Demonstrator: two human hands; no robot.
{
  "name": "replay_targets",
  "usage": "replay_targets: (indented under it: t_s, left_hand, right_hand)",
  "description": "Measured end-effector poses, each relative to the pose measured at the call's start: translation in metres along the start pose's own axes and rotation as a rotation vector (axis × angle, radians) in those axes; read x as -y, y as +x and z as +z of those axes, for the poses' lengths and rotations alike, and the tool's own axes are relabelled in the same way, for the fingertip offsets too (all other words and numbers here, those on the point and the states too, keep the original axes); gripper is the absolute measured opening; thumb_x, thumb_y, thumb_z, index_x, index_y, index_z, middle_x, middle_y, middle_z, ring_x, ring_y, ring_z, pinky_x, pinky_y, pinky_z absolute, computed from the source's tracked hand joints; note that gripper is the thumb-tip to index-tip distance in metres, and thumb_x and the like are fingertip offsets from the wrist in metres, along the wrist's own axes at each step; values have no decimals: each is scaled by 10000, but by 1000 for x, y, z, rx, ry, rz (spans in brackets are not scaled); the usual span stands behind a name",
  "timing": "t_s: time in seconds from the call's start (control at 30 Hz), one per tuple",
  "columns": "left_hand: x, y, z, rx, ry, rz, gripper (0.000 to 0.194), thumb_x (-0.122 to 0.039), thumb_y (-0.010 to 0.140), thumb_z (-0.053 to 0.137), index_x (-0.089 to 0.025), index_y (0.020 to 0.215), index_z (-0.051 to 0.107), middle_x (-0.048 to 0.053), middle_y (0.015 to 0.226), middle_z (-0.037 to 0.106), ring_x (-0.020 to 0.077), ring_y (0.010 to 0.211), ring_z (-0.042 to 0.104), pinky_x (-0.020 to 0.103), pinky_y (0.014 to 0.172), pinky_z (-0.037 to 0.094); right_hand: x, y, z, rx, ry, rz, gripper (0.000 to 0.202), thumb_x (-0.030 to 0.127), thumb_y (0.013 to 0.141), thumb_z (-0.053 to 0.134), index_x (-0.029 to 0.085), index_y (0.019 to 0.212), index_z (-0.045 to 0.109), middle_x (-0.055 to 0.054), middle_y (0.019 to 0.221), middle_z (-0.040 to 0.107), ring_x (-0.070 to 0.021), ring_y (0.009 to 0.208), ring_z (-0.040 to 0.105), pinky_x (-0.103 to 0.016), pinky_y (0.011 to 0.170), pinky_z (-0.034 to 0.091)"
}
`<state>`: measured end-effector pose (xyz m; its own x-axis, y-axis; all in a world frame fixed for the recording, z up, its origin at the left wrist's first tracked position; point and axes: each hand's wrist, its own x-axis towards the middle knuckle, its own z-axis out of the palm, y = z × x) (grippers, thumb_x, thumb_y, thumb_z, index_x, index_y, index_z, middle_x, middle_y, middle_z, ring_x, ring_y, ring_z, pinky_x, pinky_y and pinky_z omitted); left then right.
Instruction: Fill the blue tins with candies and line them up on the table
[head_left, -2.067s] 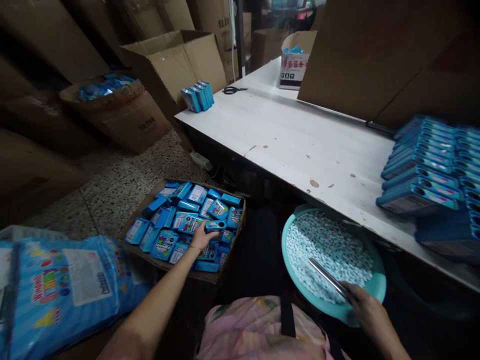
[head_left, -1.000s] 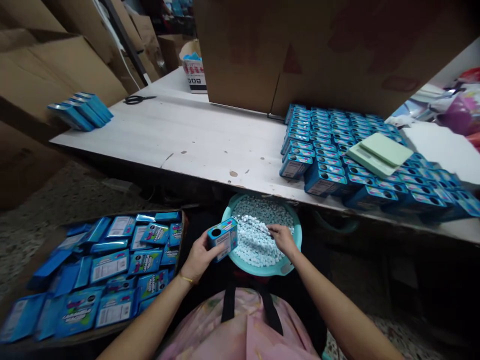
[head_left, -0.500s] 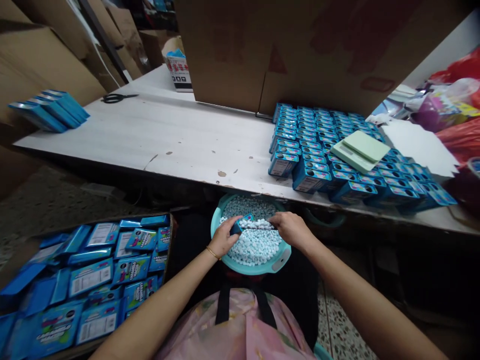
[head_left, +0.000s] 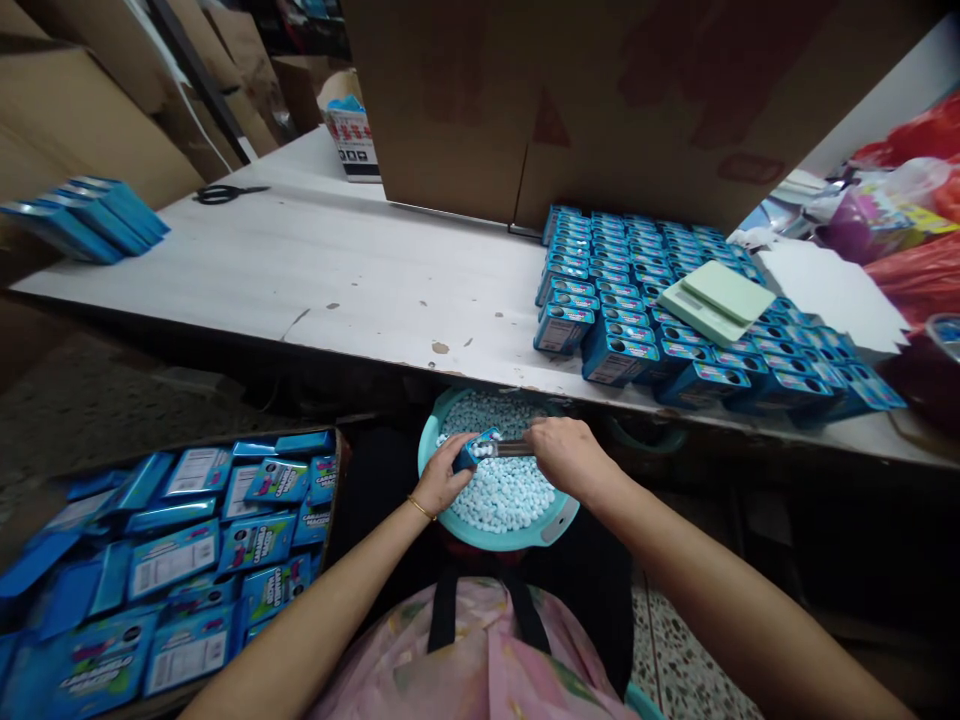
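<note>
1. A seated worker's left hand [head_left: 441, 480] grips a small blue box [head_left: 475, 450], tilted low over a teal basin [head_left: 556, 522] heaped with pale blue-white candies [head_left: 501, 490] in the lap, just below the table [head_left: 360, 270] edge.
2. The right hand [head_left: 564, 455] is closed around a slim metal scoop [head_left: 511, 448], its tip meeting the box's opening; a few candies sit at the mouth.
3. By the look of it, filling is the step in hand: sweets are being guided from scoop into box.
4. The next move would seem to call for a steady tilt of the scoop and a level box, so nothing spills back into the basin.
5. On the table to the right, rows of blue boxes [head_left: 645, 300] stand upright with a pale green scale [head_left: 716, 300] resting on top of them.
6. At the left, a cardboard tray [head_left: 339, 470] holds flat, unfilled cartons [head_left: 172, 560]; scissors [head_left: 221, 192] lie farther up the table.
</note>
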<state>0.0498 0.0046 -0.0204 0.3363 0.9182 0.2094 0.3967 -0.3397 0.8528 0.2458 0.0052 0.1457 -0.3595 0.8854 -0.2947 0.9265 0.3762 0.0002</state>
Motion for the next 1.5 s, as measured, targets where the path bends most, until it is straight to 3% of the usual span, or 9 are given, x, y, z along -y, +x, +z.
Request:
replay_targets:
  t_s: [0.17, 0.3, 0.5, 0.63, 0.73, 0.87, 1.07, 1.3, 1.5]
  left_hand:
    - [-3, -5, -8, -65, -22, -61, 458, -177, 712, 524, -188, 1166, 470, 65, 1166, 532, 198, 1100, 479, 365, 979, 352]
    - [-6, -16, -26, -162, -51, -167, 474, -276, 746, 542, -193, 1199, 432, 61, 1179, 534, 193, 1075, 506, 352, 959, 376]
    - [-2, -25, -39, -229, -71, -256, 479, -348, 745, 556, -171, 1174, 439, 73, 1127, 569, 201, 1041, 530, 368, 943, 390]
    - [-6, -26, -46, -263, -61, -265, 487, -356, 742, 557, -167, 1175, 438, 79, 1145, 559, 206, 1061, 519, 375, 957, 378]
    - [-8, -28, -55, -289, -49, -265, 480, -359, 744, 552, -178, 1174, 440, 70, 1148, 558, 203, 1058, 520, 376, 959, 377]
    - [-4, -29, -62, -293, -32, -267, 470, -347, 735, 565, -188, 1162, 449, 61, 1136, 561, 200, 1046, 524, 378, 955, 379]
    - [1, -23, -44, -197, -3, -209, 446, -282, 751, 534, -188, 1177, 444, 65, 1149, 555, 196, 1054, 522, 368, 952, 383]
    - [-4, -15, -19, -75, 78, -60, 489, -134, 713, 480, -200, 1197, 446, 61, 1203, 511, 198, 1127, 466, 364, 988, 354]
    - [-3, -16, -16, -33, 136, -23, 518, -112, 694, 478, -208, 1202, 443, 67, 1217, 497, 212, 1141, 449, 391, 997, 346]
  right_hand:
    - [-27, -13, 18, 0, -9, 66, 253, 108, 777, 391, 218, 862, 603, -57, 896, 606, -159, 820, 576, -222, 637, 386]
    - [-48, -5, 81, 120, 62, 213, 271, 97, 799, 379, 193, 883, 618, -84, 925, 609, -163, 859, 569, -225, 676, 387]
    - [11, 50, 177, 103, 291, 258, 327, 98, 807, 368, 189, 979, 630, -84, 964, 634, -167, 911, 568, -229, 740, 400]
    - [45, 77, 203, -4, 611, 272, 330, 149, 792, 391, 186, 1003, 642, -64, 1003, 642, -182, 943, 565, -236, 767, 411]
    - [36, 76, 208, -35, 765, 275, 323, 157, 755, 423, 195, 966, 664, -51, 971, 657, -188, 915, 579, -244, 777, 428]
    - [1, 56, 191, -93, 1037, 218, 308, 136, 690, 458, 191, 888, 686, -55, 871, 672, -190, 811, 596, -267, 733, 444]
    - [-33, 19, 119, -126, 994, 84, 301, 168, 712, 457, 173, 921, 673, -43, 827, 653, -155, 775, 570, -247, 695, 415]
    - [-17, 5, 35, 25, 356, 28, 336, 107, 748, 416, 267, 922, 656, -21, 885, 637, -140, 849, 548, -212, 667, 353]
    - [14, 8, 0, 106, 67, -7, 273, 86, 748, 402, 189, 845, 636, -87, 870, 621, -169, 808, 575, -236, 651, 375]
